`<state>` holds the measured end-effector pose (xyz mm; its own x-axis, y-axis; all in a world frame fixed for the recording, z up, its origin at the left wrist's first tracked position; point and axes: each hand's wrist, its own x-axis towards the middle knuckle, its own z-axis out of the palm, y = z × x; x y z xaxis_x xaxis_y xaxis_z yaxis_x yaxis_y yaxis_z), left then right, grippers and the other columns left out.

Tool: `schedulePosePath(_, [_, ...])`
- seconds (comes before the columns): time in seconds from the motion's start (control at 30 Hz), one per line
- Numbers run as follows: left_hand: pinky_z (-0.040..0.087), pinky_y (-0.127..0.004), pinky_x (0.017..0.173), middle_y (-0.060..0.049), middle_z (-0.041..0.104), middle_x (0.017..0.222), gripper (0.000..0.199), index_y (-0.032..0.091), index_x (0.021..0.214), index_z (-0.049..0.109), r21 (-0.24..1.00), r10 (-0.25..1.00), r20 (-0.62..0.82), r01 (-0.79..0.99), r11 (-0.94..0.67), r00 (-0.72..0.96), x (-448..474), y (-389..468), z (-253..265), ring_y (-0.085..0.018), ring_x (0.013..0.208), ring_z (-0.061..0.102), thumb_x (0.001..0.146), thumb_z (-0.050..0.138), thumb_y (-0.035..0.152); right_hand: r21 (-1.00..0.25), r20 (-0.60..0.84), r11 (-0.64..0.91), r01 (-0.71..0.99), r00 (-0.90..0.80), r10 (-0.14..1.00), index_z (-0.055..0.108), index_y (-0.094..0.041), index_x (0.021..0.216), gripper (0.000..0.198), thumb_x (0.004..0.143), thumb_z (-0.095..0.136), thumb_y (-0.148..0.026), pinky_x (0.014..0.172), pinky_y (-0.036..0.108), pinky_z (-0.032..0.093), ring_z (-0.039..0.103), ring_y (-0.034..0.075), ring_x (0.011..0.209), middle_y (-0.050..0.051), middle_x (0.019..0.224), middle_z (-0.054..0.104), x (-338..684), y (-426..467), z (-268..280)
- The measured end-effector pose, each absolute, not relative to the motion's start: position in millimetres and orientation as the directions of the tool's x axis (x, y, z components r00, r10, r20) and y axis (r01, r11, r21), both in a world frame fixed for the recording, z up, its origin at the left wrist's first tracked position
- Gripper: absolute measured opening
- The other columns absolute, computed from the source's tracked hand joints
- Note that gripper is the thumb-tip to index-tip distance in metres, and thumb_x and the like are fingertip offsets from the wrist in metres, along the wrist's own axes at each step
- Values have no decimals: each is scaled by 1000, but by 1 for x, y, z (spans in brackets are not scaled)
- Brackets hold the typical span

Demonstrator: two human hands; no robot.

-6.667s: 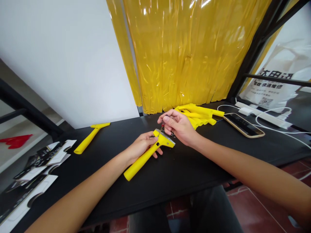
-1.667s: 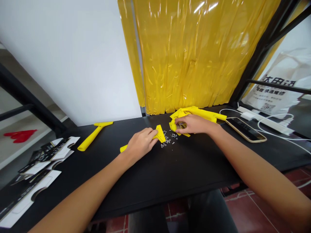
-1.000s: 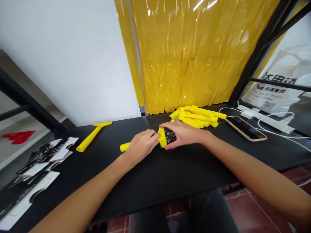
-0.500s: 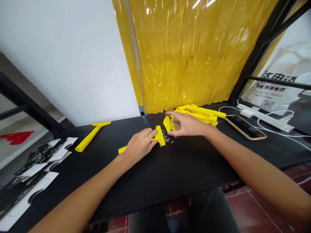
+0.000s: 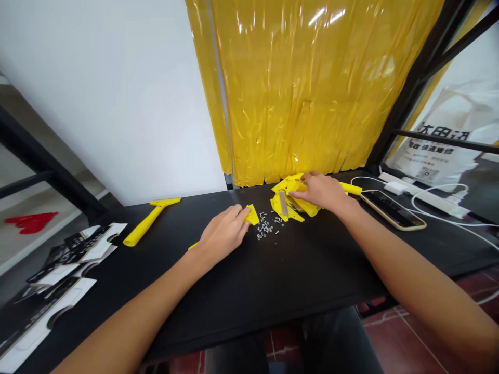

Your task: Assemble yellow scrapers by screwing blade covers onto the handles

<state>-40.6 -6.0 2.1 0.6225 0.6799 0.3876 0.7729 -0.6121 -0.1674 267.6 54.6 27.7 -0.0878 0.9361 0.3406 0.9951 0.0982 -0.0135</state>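
My left hand (image 5: pixel 224 228) is closed around a yellow plastic T-shaped handle (image 5: pixel 252 215), whose wide head shows past the fingers. Its tail end sticks out by the wrist. My right hand (image 5: pixel 322 191) reaches into a heap of yellow plastic parts (image 5: pixel 286 184), thumb and fingers apart, the fingertips partly hidden among them. A flat metal blade (image 5: pixel 283 203) lies on the heap's left side. Between my hands, small silver screws and nuts (image 5: pixel 265 227) are scattered on the black table (image 5: pixel 273 275).
Another yellow T-shaped handle (image 5: pixel 150 221) lies to the left. Black and white printed cards (image 5: pixel 74 259) are stacked at the left edge. On the right are a phone (image 5: pixel 393 209), a white power strip (image 5: pixel 424 195) and cables. A yellow strip curtain (image 5: pixel 304 93) hangs behind.
My right hand has moved right and away from the screws, onto the yellow heap, uncovering the metal blade. My left hand still holds its handle, whose head has turned and shows less.
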Motion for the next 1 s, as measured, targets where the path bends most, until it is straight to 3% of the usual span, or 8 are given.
schedulePosePath(0.13, [50,-32,75,-9,62,100,36,15,130,56,-147,678,415,780,-608,607,-44,-4,3,-23,92,61,98,41,23,-13,360,52,999,-43,932,66,-15,114,72,80,52,-77,76,45,51,68,36,91,19,111,68,271,57,27])
schedulePosePath(0.33, [50,-32,72,-9,63,98,36,16,130,57,-80,701,454,808,-583,550,-49,-5,12,-22,88,63,98,41,23,-90,361,364,927,-311,879,61,-19,122,65,81,60,-69,85,42,51,66,33,102,14,124,66,265,55,26])
schedulePosePath(0.43, [49,-33,71,-8,66,96,30,19,119,62,48,728,478,813,-581,492,-53,-2,20,-22,85,65,98,43,26,-118,358,400,909,-337,871,60,-20,125,65,80,61,-67,87,45,51,65,34,104,14,126,65,264,54,25])
schedulePosePath(0.53, [48,-34,67,-8,72,92,18,21,101,63,318,812,451,784,-533,370,-58,4,26,-23,79,66,95,52,33,-137,312,411,901,-355,881,61,-19,125,66,79,63,-67,89,47,51,64,36,108,15,126,66,264,55,24])
schedulePosePath(0.67, [47,-31,59,-9,76,93,23,20,96,58,778,948,267,541,-320,176,-62,12,29,-20,72,66,87,64,39,-180,256,525,832,-475,842,61,-24,126,64,77,65,-64,95,44,51,63,32,116,10,131,65,265,57,22])
schedulePosePath(0.73, [47,-28,55,-11,77,97,24,18,97,58,919,985,134,358,-164,109,-61,15,29,-19,72,66,84,67,36,-179,224,545,819,-506,833,62,-25,126,63,77,66,-64,97,45,50,62,32,117,9,131,65,265,57,20])
schedulePosePath(0.9, [51,-28,56,-17,75,102,12,14,94,63,996,997,-75,-42,75,9,-58,19,27,-17,72,65,83,61,19,-153,275,533,832,-482,832,68,-22,120,54,80,66,-58,103,48,46,57,35,127,12,146,54,258,52,23])
schedulePosePath(1.0, [59,-35,73,-17,73,105,13,13,94,62,983,997,-58,-170,67,56,-50,14,26,-18,79,68,86,53,19,-265,416,616,742,-489,767,71,-22,110,36,91,57,-49,97,39,48,65,27,113,9,126,69,235,32,33])
